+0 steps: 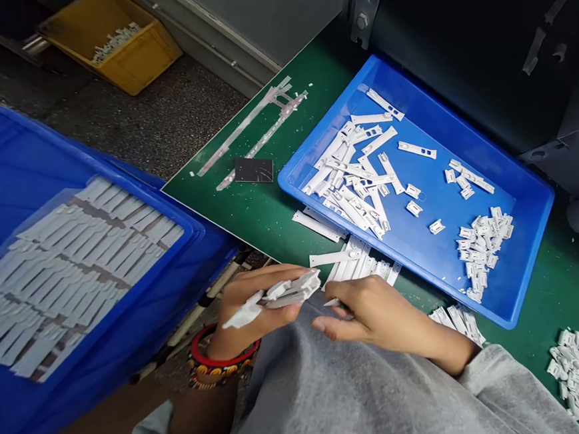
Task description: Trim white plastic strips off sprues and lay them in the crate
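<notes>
My left hand point(248, 326), with red and beaded bracelets at its wrist, is closed around several white plastic parts point(288, 292) held together in front of my body. My right hand point(369, 315) is beside it, fingers curled round a small tool with a pale pointed tip point(333, 303); most of the tool is hidden, so I cannot tell its kind. Just beyond my hands, long white plastic strips point(353, 265) lie at the table edge, partly under the blue tray point(415, 270). In that tray lie loose long strips point(373, 177) and small white clips point(482, 249).
A green table point(229, 215) carries a dark flat pad point(254, 171), tape strips and, at right, a clip pile point(575, 373). At left, a blue bin point(6, 121) holds rows of white strips point(75, 260). A yellow bin point(156, 56) stands on the floor. Dark machinery rises behind the tray.
</notes>
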A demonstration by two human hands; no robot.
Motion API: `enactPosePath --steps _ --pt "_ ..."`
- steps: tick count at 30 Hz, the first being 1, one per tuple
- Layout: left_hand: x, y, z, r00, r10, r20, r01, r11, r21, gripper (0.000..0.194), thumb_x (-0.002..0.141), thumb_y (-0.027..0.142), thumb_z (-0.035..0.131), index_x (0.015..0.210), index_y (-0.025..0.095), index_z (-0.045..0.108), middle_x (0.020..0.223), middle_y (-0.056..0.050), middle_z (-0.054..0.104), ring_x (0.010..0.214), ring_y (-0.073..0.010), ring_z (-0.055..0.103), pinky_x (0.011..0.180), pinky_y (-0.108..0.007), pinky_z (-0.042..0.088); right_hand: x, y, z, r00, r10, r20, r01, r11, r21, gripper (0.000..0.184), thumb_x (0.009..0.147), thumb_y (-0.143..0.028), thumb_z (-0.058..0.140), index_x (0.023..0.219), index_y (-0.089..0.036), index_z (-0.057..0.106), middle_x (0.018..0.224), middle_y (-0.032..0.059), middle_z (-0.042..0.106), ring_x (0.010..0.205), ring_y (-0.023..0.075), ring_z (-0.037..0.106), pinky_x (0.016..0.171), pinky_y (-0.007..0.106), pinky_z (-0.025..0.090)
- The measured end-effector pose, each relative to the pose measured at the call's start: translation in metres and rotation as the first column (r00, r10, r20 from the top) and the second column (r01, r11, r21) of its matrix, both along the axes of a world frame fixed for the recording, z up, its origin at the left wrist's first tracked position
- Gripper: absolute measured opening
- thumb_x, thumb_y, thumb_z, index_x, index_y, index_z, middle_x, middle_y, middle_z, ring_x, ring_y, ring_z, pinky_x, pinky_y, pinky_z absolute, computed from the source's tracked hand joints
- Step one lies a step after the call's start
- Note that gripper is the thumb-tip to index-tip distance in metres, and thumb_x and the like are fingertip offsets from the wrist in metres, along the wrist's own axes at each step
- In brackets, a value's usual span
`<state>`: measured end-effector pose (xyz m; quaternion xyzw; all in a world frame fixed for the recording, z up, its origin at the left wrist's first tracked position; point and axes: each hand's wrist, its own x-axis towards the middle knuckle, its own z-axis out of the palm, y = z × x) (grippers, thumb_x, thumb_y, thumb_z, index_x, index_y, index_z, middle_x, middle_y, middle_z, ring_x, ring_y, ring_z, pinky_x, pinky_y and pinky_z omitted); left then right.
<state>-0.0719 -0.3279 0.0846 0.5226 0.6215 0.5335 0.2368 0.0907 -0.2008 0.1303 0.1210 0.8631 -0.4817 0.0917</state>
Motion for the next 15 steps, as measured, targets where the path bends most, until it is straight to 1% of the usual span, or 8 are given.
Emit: enactPosePath --steps 2,5,7,10,13,14,15 --pt "-0.001 0.004 0.005 0.995 -0.089 0.049 0.09 0.996 -0.012 0.014 0.077 0.015 0.061 0.08 0.02 0.073 0.079 -0.004 0.078 0.064 -0.0192 0.072 0.057 -0.029 0.059 0.001 0.004 0.0 0.997 -0.063 -0.036 0.063 0.998 0.011 0.03 0.096 -0.043 0.047 0.078 -0.019 0.052 0.059 -0.0045 0.048 0.05 0.0092 0.039 0.053 0.022 0.027" --pt "0.0 0.01 0.01 0.974 -0.199 0.111 0.2 0.98 0.001 0.02 0.076 0.017 0.054 0.072 0.022 0.073 0.068 -0.004 0.076 0.052 -0.0204 0.068 0.05 -0.032 0.057 0.0 0.009 0.002 0.994 -0.081 -0.069 0.084 0.996 0.034 0.031 0.097 -0.039 0.044 0.075 -0.019 0.052 0.059 -0.0043 0.048 0.051 0.0096 0.039 0.053 0.023 0.027" --pt "0.001 0.013 0.011 0.965 -0.227 0.129 0.227 0.974 0.017 0.022 0.074 0.018 0.052 0.07 0.023 0.073 0.063 -0.005 0.074 0.052 -0.0221 0.067 0.05 -0.035 0.057 -0.001 0.01 0.003 0.994 -0.059 -0.09 0.062 0.998 0.034 0.03 0.098 -0.037 0.043 0.075 -0.02 0.051 0.06 -0.004 0.049 0.053 0.0096 0.04 0.054 0.023 0.027" --pt "0.001 0.015 0.01 0.957 -0.263 0.126 0.261 0.965 0.037 0.02 0.073 0.02 0.054 0.065 0.025 0.072 0.059 -0.004 0.073 0.051 -0.022 0.067 0.048 -0.033 0.055 -0.003 0.01 0.004 0.993 -0.023 -0.115 0.027 0.999 0.032 0.031 0.098 -0.037 0.041 0.074 -0.02 0.05 0.06 -0.0038 0.049 0.053 0.0094 0.041 0.053 0.022 0.027" --pt "0.0 0.013 0.004 0.945 -0.294 0.145 0.288 0.956 0.062 0.02 0.074 0.022 0.055 0.069 0.026 0.073 0.058 -0.004 0.073 0.048 -0.0203 0.065 0.046 -0.03 0.052 -0.004 0.009 0.004 0.992 0.024 -0.127 -0.02 0.999 0.029 0.032 0.099 -0.037 0.04 0.073 -0.02 0.049 0.061 -0.0038 0.05 0.052 0.0092 0.041 0.053 0.022 0.028" --pt "0.0 0.012 0.001 0.943 -0.302 0.141 0.297 0.953 0.054 0.02 0.074 0.025 0.055 0.07 0.025 0.074 0.058 -0.005 0.073 0.049 -0.0209 0.065 0.045 -0.031 0.052 -0.004 0.009 0.004 0.99 0.038 -0.134 -0.035 0.999 0.027 0.033 0.099 -0.037 0.039 0.072 -0.02 0.048 0.061 -0.0037 0.051 0.052 0.0091 0.041 0.053 0.022 0.028" --pt "0.0 0.011 -0.002 0.959 -0.258 0.118 0.259 0.966 0.014 0.021 0.075 0.032 0.055 0.068 0.025 0.074 0.055 -0.007 0.072 0.048 -0.0217 0.065 0.044 -0.031 0.051 -0.005 0.009 0.004 0.989 0.05 -0.141 -0.047 0.999 0.025 0.033 0.099 -0.038 0.039 0.072 -0.02 0.048 0.062 -0.0035 0.051 0.052 0.0091 0.041 0.053 0.022 0.029"
